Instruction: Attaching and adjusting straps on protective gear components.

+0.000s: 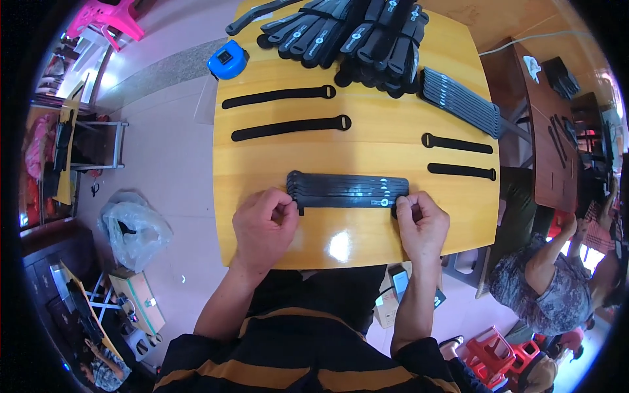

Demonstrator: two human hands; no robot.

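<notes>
Several black hook-and-loop straps lie overlapped in a neat row near the front of the yellow table. My left hand pinches at the row's left end, by the rounded loop ends. At the opposite end my right hand has thumb and finger closed on the lower corner of the nearest strap. Two single straps with ring ends lie flat at the left, and two shorter-looking ones at the right. Another overlapped row of straps rests at the far right.
Large tied bundles of straps are heaped at the table's far edge. A blue tape measure sits at the far left corner. A person in a patterned top is seated to the right. On the floor at left lies a clear plastic bag.
</notes>
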